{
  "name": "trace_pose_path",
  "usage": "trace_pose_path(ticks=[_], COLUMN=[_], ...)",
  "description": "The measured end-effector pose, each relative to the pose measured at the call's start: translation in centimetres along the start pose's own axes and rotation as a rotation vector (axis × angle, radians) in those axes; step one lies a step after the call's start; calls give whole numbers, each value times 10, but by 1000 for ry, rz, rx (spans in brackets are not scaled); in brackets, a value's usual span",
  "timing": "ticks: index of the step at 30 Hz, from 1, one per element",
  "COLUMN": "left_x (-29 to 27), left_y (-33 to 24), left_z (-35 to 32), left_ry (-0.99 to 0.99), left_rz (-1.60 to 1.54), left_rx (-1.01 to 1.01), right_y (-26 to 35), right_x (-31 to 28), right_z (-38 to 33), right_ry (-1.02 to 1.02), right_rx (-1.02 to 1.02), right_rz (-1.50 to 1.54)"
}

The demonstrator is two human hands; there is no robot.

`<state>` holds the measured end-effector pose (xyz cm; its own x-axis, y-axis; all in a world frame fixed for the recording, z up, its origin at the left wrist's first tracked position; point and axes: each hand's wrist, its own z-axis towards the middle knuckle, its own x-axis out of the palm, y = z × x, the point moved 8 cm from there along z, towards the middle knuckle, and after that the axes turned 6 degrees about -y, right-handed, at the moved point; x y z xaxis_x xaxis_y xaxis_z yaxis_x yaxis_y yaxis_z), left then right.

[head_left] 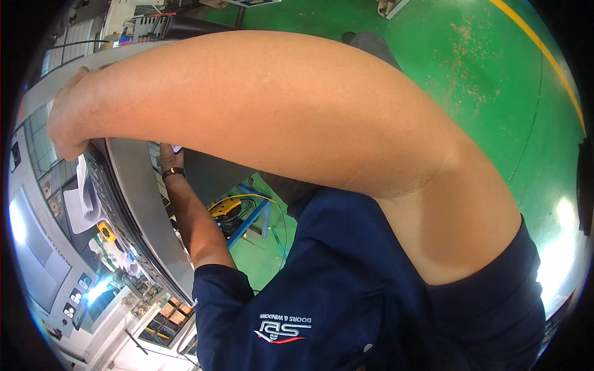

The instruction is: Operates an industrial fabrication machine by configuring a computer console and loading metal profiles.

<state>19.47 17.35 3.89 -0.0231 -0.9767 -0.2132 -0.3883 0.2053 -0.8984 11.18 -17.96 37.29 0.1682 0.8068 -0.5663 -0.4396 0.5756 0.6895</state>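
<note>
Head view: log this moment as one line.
right hand: near grey screen-bearing console | left hand: partly hidden, dark wristband | grips: unclear

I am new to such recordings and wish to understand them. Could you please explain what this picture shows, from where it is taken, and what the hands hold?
There is no robot: a person in a dark shirt works with bare hands. This picture comes from a fisheye camera on the person's head, looking down, so straight edges bend. The large right arm crosses the view to the right hand, whose fingers are mostly hidden. The left hand, with a dark wristband, is partly behind that arm, beside a pale thing. I cannot tell what, if anything, either hand holds. Beyond a grey surface are white papers and a screen.
</note>
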Motion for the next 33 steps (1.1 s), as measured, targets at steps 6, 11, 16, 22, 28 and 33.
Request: trace_pose_path(ticks=[6,11,16,22,28,33], left_x=[10,11,2,22,-17,13], left_y=[-2,-5,-3,-2,-2,2], left_z=[-10,-10,-2,-3,0,2], left_ry=[20,70,73,99,-9,70], left_rz=[-33,0,-59,-34,-6,1], left_rx=[-11,18,7,9,-11,-4], right_y=[1,2,7,-5,9,-2], right_x=[2,1,5,15,7,7], right_z=[1,2,7,15,9,8], right_ry=[23,5,43,116,-6,11], right_rx=[-14,-13,-26,10,-32,-2], right_rz=[-20,3,-52,2,0,-61])
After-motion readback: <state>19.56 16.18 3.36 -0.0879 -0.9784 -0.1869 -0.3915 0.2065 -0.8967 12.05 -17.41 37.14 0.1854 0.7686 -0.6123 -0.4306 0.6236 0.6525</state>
